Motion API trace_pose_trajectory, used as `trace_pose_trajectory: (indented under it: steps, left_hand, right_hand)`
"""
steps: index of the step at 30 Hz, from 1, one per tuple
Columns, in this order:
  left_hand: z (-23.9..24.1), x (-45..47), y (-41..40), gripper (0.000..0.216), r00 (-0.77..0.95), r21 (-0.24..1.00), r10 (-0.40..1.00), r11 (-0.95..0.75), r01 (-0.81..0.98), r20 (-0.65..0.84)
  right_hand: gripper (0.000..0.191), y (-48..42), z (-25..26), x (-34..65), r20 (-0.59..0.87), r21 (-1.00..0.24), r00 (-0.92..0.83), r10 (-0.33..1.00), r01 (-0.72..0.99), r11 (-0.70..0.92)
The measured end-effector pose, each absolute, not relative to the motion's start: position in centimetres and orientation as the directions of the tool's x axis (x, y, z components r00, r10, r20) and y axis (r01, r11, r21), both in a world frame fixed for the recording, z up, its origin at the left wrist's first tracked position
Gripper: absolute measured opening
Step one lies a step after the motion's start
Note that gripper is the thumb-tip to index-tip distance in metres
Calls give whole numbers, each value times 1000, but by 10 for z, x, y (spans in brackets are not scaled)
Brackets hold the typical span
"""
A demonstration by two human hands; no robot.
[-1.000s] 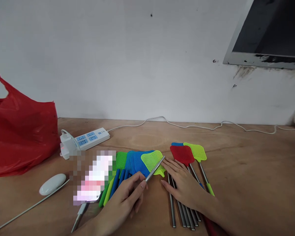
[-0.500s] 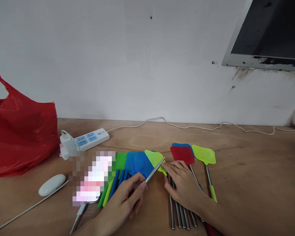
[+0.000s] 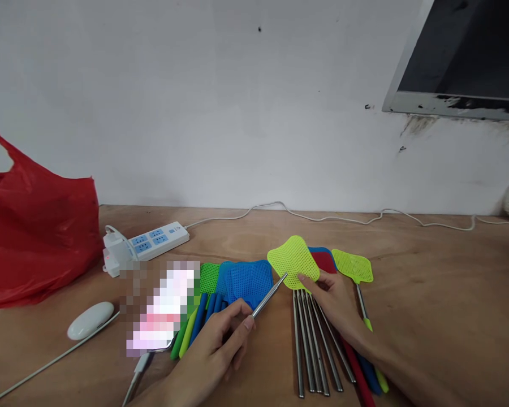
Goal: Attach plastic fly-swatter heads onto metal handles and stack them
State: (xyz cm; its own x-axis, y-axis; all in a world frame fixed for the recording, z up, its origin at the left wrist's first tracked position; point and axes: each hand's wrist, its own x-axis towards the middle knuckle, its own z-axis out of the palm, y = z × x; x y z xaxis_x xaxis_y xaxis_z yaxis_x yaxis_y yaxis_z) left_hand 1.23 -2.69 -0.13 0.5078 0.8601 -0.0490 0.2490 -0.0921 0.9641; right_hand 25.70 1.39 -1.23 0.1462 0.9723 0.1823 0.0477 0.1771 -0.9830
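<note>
My left hand (image 3: 218, 345) grips a thin metal rod (image 3: 269, 297), its narrow end pointing up and right. Between the thumb and fingers of my right hand (image 3: 337, 302) is a yellow-green fly swatter head (image 3: 292, 260) of perforated plastic. The rod's tip lies in front of the head's lower edge; whether they touch I cannot tell. Beneath the head, several loose metal rods (image 3: 316, 356) fan out on the table. Blue swatter heads (image 3: 250, 282), a green swatter head (image 3: 210, 277) and blue handles (image 3: 199, 319) lie left of the rod.
At right lie a red swatter (image 3: 326, 261), a blue swatter (image 3: 324, 250) and a yellow-green swatter (image 3: 353, 264). On the left are a blurred-out lit phone (image 3: 165, 308), a white mouse-shaped object (image 3: 91, 319), a power strip (image 3: 165, 237) and a red plastic bag (image 3: 38, 237).
My right hand has turned the yellow-green head upright and moved it right and up, away from the blue heads. The left hand with the rod has barely shifted.
</note>
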Motion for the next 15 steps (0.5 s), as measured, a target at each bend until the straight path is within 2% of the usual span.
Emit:
trace_pose_trajectory:
  steps: [2,3,7,11,15]
  left_hand:
    - [-1,12,-27,39,505,962,862,-96,254,-47]
    - [-1,12,-28,39,505,961,862,-98,259,-48]
    - [0,12,-29,39,509,957,859,-97,272,-58]
    - [2,13,-30,41,508,955,859,-93,282,-67]
    - [4,14,-30,45,499,954,862,-71,290,-88]
  right_hand:
    - [38,16,-11,258,-2,-972,164,987,-232,37]
    - [39,16,-10,259,-48,-954,159,986,-300,2]
    - [37,15,-6,259,-87,-928,111,990,-371,-40]
    - [36,8,-2,256,-129,-873,-10,992,-474,-118]
    - [30,3,-3,252,-92,-857,-80,993,-501,-119]
